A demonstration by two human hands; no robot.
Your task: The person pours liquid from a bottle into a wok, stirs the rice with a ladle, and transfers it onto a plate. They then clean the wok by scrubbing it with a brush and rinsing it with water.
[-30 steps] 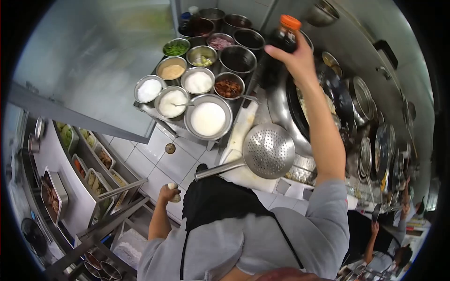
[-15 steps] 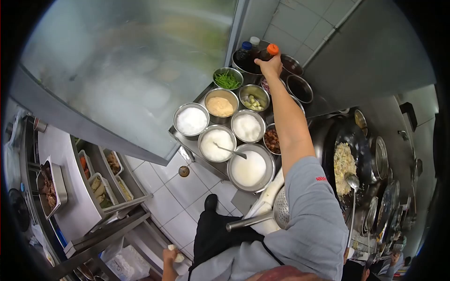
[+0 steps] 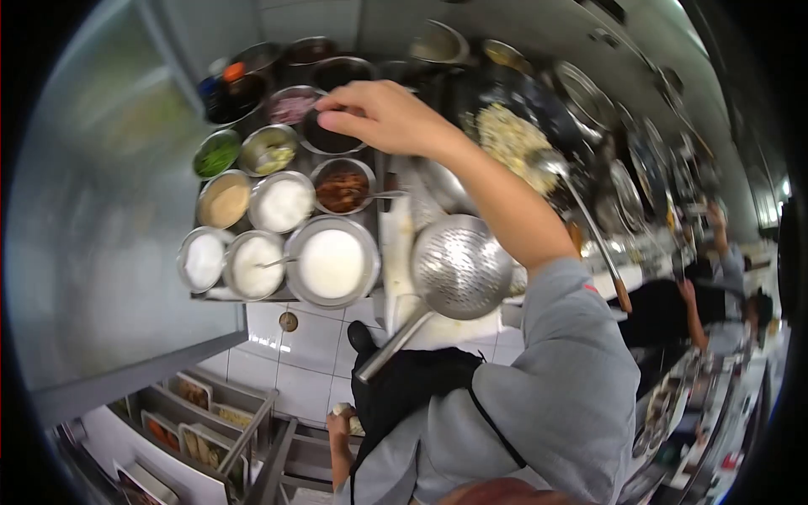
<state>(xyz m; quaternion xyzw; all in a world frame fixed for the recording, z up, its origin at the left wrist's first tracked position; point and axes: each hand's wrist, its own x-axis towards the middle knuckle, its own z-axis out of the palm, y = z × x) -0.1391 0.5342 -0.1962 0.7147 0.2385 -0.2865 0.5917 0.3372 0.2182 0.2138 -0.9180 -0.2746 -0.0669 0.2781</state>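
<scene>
My right hand (image 3: 370,114) reaches over a round metal container of dark liquid (image 3: 326,139). Its fingers are bent, thumb and index a little apart, and I see nothing between them. A container of chopped purple onion (image 3: 292,108) is just left of the fingertips. Farther left stands a bottle with an orange cap (image 3: 233,72), apart from the hand. Low beside my body, my left hand (image 3: 339,433) is closed on a white cloth (image 3: 343,410), only partly visible.
Bowls of green onion (image 3: 217,155), white powder (image 3: 284,202) and diced brown meat (image 3: 342,192) stand close together. A strainer (image 3: 462,268) rests in front of me. The wok (image 3: 471,93) holds fried rice (image 3: 511,143) and a ladle (image 3: 549,162). A co-worker (image 3: 673,316) stands at right.
My right hand has left the orange-capped bottle and moved right, over the dark liquid. The view has turned to the right. My left hand still grips the white cloth.
</scene>
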